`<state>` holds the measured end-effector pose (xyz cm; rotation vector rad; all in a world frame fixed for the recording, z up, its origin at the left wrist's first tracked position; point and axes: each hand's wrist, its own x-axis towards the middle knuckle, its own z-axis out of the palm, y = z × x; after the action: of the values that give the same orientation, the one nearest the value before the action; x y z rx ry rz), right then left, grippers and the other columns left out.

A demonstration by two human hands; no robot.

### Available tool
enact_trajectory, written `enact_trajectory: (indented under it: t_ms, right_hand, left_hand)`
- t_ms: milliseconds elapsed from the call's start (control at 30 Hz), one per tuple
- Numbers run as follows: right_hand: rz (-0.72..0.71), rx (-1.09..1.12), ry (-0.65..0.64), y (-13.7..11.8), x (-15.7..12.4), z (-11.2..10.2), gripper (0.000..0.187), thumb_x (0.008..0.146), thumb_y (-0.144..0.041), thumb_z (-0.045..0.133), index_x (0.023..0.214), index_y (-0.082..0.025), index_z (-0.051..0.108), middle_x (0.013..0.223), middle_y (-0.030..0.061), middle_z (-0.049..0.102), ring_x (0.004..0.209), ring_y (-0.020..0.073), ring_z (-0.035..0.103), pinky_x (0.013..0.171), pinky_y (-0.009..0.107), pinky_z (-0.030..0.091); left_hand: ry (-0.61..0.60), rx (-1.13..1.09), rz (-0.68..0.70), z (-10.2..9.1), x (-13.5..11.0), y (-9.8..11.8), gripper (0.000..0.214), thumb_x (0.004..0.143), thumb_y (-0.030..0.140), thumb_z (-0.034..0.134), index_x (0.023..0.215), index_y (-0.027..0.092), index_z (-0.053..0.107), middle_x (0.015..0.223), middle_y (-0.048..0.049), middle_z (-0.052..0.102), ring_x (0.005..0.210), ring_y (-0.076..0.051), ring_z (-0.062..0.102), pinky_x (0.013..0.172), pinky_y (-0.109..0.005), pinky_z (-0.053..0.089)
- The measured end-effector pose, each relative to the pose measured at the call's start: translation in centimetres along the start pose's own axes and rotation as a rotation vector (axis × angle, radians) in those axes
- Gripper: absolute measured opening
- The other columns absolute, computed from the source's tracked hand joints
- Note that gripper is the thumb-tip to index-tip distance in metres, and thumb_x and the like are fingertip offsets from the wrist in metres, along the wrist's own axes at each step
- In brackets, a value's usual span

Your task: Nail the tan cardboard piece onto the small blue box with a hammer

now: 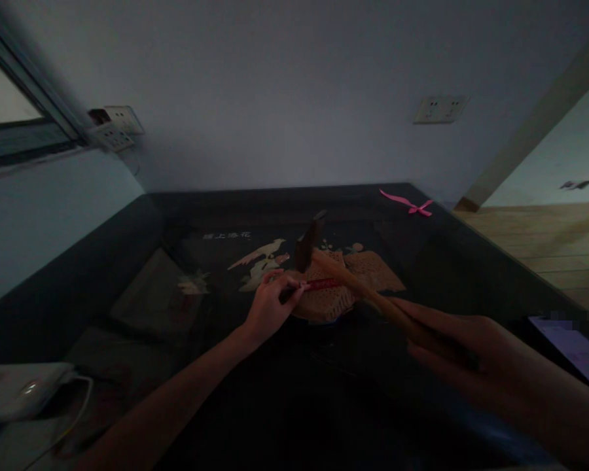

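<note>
My right hand (446, 347) is closed around the wooden handle of a hammer (353, 281), whose dark metal head (308, 241) is raised over the table. My left hand (273, 304) pinches a thin red stick-like object (324, 284), holding it against a brown woven mat (343, 284) that lies on the dark table (226, 392). The hammer head hangs just above and beside my left fingers. What the red object is I cannot make out in the dim light.
A pink ribbon (411, 205) lies at the table's far right corner. The tabletop carries a pale bird picture (260, 258). A white device with a cable (24, 389) sits at the near left, a purple sheet (576, 347) at the right edge. Wall sockets (439, 108) are behind.
</note>
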<state>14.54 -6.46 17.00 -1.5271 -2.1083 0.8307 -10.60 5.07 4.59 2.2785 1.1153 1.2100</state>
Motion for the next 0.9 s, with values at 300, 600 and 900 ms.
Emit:
enact_trajectory:
  t_ms: [300,600,900]
  right_hand:
    - [0.100,0.092,-0.044,1.0,-0.3,0.9,0.048,0.087,-0.034,0.049,0.134,-0.023,0.048,0.091,0.0044,0.071,0.068,0.0159,0.066,0.062,0.028,0.057]
    - [-0.034,0.025,0.269,7.2,4.0,0.8,0.055,0.084,-0.039,0.054,0.132,-0.015,0.049,0.112,0.0092,0.066,0.100,0.0247,0.062,0.088,0.040,0.049]
    - [0.001,0.176,0.236,8.0,4.1,2.6,0.054,0.086,-0.038,0.051,0.133,-0.012,0.046,0.084,0.0047,0.069,0.077,0.0195,0.065,0.074,0.035,0.052]
  left_hand:
    - [-0.017,0.018,0.008,-0.2,0.1,0.1,0.005,0.083,0.020,0.055,0.084,0.022,0.061,0.085,0.0003,0.071,0.082,-0.017,0.066,0.098,-0.045,0.040]
    - [-0.028,-0.019,0.009,-0.5,0.4,0.9,0.005,0.083,0.021,0.055,0.085,0.021,0.060,0.089,-0.0025,0.070,0.086,-0.017,0.065,0.097,-0.046,0.040]
    - [-0.002,-0.042,0.022,-0.5,0.4,1.0,0.007,0.082,0.019,0.055,0.087,0.019,0.060,0.093,-0.0062,0.066,0.092,-0.019,0.061,0.088,-0.041,0.048]
